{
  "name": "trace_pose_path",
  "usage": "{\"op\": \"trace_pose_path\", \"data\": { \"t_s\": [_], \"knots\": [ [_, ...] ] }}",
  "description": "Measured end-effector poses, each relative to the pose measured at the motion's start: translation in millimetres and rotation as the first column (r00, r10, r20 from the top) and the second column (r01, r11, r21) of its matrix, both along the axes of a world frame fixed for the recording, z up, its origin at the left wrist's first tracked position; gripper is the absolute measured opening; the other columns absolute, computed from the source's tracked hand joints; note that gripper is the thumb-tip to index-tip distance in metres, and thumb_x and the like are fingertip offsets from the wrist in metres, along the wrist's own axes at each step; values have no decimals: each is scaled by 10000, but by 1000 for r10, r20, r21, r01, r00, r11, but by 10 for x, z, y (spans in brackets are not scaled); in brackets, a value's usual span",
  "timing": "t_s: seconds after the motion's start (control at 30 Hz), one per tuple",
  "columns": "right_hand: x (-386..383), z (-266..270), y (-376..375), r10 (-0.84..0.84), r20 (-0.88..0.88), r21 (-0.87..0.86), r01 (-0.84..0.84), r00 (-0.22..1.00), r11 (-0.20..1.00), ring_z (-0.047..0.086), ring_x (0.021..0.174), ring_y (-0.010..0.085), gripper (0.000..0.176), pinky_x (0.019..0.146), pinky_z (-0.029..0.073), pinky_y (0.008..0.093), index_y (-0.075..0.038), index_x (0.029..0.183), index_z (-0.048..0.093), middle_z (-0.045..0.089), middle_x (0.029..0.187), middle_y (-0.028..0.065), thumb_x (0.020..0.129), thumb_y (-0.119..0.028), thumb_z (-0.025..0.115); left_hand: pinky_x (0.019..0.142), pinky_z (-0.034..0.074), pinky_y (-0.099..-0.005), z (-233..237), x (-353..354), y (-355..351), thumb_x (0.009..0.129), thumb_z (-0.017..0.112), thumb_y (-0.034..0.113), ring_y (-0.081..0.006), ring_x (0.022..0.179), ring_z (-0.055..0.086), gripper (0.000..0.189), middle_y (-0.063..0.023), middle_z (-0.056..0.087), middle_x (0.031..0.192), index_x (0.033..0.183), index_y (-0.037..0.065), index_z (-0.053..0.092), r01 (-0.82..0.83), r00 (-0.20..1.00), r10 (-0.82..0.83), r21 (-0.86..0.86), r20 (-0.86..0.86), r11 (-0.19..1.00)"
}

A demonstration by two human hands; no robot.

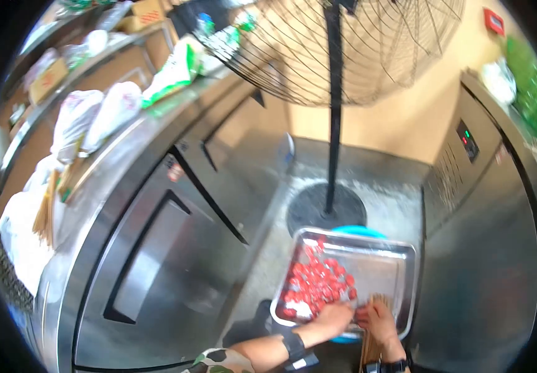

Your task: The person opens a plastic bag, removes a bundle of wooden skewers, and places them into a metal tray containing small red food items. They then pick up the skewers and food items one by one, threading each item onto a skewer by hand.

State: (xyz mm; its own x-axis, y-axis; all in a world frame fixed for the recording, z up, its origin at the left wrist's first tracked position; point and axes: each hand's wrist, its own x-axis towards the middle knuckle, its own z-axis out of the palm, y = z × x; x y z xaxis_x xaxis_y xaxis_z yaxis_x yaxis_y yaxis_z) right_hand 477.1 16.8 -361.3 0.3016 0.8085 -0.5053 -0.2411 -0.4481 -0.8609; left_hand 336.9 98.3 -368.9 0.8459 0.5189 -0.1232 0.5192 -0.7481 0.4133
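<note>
Two bare hands are working close together over the near side of a shallow, rectangular silver metal tray [409, 273]. The small, rounded, glossy red pieces [321, 276] are lying loosely in the left part of the tray, ahead of the left hand [333, 318] and to its left. The left hand is the nearer of the two; the right hand [379, 318] is sitting farther to the right. The pieces are forming a spread with no single long axis, reaching from the far rim towards the near left corner.

A bundle of thin, light-brown wooden sticks [370, 351] is lying lengthwise, running from the wearer's side forward under the right hand, with part showing beyond it inside the tray. Its long axis is pointing away from the wearer, passing to the right of the pieces.

The fingers of both hands are bending inward and nearly meeting. Their exact opening is remaining unclear, as is whether they are holding a stick, a red piece or both. The right palm is hiding the middle of the bundle, and the lower picture edge is cutting off its near end. Blur is obscuring individual stick tips and the outlines of overlapping pieces.
</note>
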Motion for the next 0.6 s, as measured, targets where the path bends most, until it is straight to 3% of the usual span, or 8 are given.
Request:
{"op": "trace_pose_path", "data": {
  "t_s": [0.13,0.2,0.27,0.33,0.37,0.47,0.57,0.6],
  "knots": [
    [34,-37,10,-6,1,-21,6,1000,1000,603,716,186,135,589,524,298,-29,877,466,592,791,104,929,-144,417,701,475,-418,138,-25,205,830,548,217,-329,856,578,207,-144,579,936,954,52,549,-90,989,111,-207,94,974],
    [31,-17,42,7,-54,-13,-8,999,1000,601,670,203,146,575,529,315,-23,876,463,586,784,121,930,-149,414,659,472,-364,55,-8,324,857,537,223,-271,797,587,240,-109,586,922,1025,50,535,-133,921,278,-450,272,883],
    [20,12,54,33,-121,-15,-35,992,999,599,602,227,159,564,537,342,-13,890,465,583,790,143,931,-157,410,625,461,-304,-1,2,400,884,522,230,-203,747,577,274,-66,579,898,1087,46,522,-89,837,447,-727,316,681],
    [-6,44,70,28,-154,-32,-34,988,999,567,506,227,145,490,510,317,-5,907,467,572,715,142,925,-139,415,601,442,-239,5,31,433,909,502,237,-123,704,548,304,-14,560,866,1141,40,509,30,784,578,-944,227,329],
    [-3,44,80,39,-167,-41,-47,985,998,559,497,214,142,470,495,302,-6,909,473,569,693,133,923,-137,420,574,407,-183,-5,47,432,934,463,257,-49,672,479,333,37,515,839,1189,45,495,31,762,618,-965,191,259],
    [-14,60,94,58,-126,-44,-64,990,997,521,456,168,136,416,438,264,-15,909,491,558,635,102,919,-136,430,555,395,-186,-12,66,441,940,447,284,-49,653,476,304,39,515,810,1137,67,529,69,676,733,-997,77,42],
    [-50,81,124,47,-54,-34,-49,997,998,463,415,133,135,374,376,248,-23,901,506,528,588,75,919,-136,434,540,377,-174,33,74,462,938,443,328,-38,645,466,294,49,514,787,1079,96,555,102,631,776,-992,4,-77],
    [-63,80,119,35,-32,-36,-36,999,999,442,402,124,135,362,356,246,-25,898,510,515,574,66,919,-135,435,539,376,-171,35,66,452,936,446,339,-37,646,468,295,49,518,787,1064,99,559,93,621,783,-993,6,-67]
  ]
}}
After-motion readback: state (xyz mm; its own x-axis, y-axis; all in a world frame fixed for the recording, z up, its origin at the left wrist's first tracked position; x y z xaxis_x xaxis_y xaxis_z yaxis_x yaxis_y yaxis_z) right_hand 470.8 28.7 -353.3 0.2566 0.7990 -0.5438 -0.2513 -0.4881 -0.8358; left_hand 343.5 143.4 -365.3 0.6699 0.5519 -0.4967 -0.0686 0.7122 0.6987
